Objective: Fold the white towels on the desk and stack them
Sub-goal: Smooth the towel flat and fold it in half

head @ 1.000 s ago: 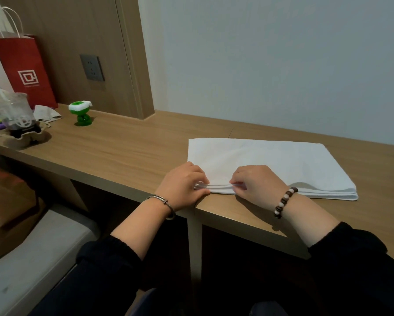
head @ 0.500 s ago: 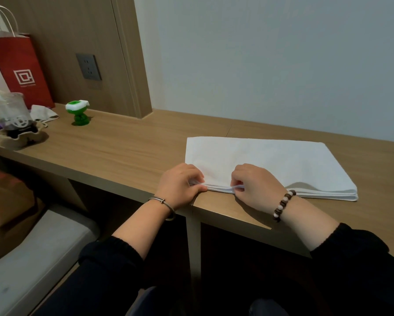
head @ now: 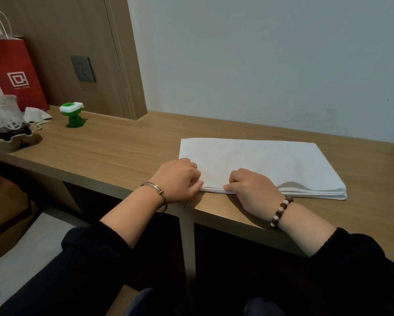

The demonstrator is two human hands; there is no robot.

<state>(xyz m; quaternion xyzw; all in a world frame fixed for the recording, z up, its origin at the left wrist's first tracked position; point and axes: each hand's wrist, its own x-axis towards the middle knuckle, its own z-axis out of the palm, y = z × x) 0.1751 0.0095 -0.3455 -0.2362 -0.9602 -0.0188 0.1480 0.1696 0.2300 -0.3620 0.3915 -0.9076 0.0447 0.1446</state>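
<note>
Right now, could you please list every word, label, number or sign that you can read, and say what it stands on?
No text here can be read.
On the red paper bag: a white square logo; the small line under it is too small to read.
On the clear cup: a white emblem, too blurred to read.
On the white towels: no print shows.

Pale plain wall [head: 271,65] behind a long wooden desk [head: 123,151], wood panelling [head: 66,30] with a dark socket [head: 83,68] at left
</note>
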